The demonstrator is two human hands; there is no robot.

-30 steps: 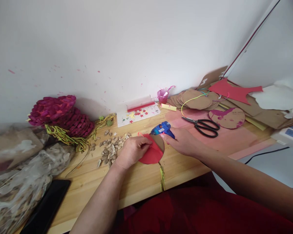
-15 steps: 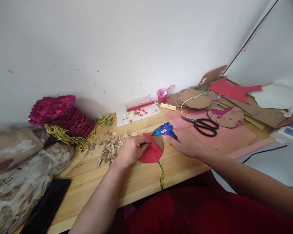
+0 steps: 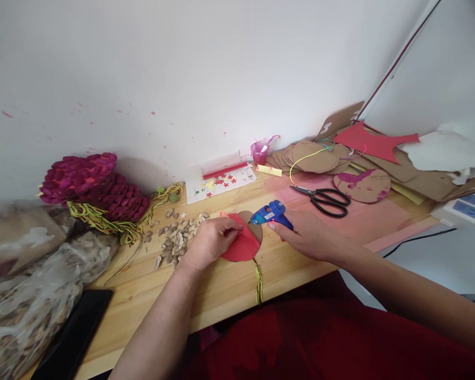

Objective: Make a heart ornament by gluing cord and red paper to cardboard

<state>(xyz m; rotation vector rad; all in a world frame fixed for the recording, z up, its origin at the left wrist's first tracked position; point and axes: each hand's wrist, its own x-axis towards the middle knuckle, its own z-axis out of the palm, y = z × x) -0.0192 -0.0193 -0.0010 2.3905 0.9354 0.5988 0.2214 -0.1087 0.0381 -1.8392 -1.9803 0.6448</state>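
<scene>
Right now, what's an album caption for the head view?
Left hand holds red paper; right hand grips blue glue gun.

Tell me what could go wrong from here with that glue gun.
The nozzle of the blue glue gun points toward the left hand and, if hot, might burn it. The red paper leaves part of the cardboard disc bare and could end up crooked. The tassel near the front edge of the table might snag on the red clothing.

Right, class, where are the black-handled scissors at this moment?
In the head view, the scissors lie right of the blue glue gun, handles beside the paint-stained cardboard disc.
</scene>
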